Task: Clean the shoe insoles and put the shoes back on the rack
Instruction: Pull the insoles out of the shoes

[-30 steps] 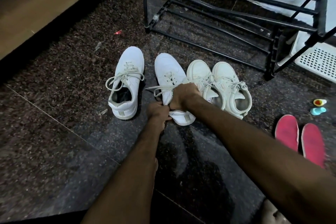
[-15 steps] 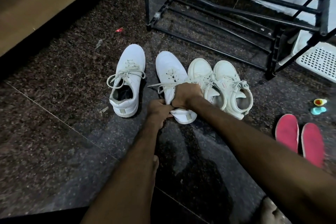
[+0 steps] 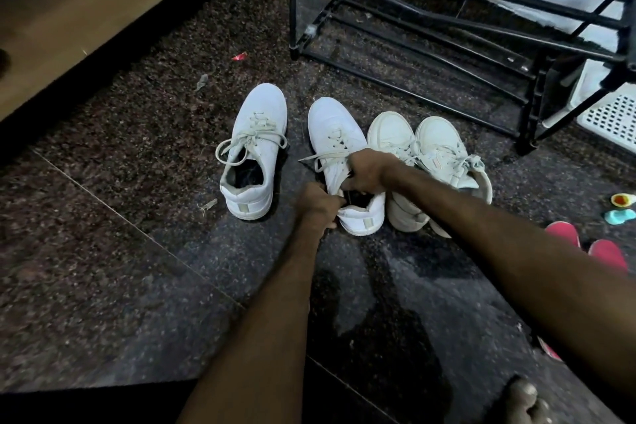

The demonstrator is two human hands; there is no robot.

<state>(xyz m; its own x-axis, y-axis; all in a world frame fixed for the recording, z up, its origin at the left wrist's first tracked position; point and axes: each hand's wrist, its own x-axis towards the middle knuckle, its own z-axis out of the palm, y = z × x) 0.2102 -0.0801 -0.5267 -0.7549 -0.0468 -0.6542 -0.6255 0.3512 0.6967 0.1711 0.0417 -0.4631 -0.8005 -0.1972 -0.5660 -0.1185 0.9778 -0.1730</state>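
Observation:
Several white sneakers stand on the dark stone floor. The middle white sneaker is between my hands. My left hand grips its collar at the left of the heel. My right hand is curled over the tongue and laces, with its fingers at the shoe's opening. A matching white sneaker sits apart on the left, its dark inside showing. A cream pair stands touching the middle sneaker on the right. Two pink insoles lie at the right, partly hidden by my right arm.
The black metal shoe rack stands behind the shoes with bare rails. A white perforated basket sits under its right end. Small yellow and teal objects lie at the right edge. Bits of litter dot the floor at left.
My right hand has shifted a little to the right over the tongue, so the dark opening of the middle sneaker now shows. The left hand stays on the heel collar.

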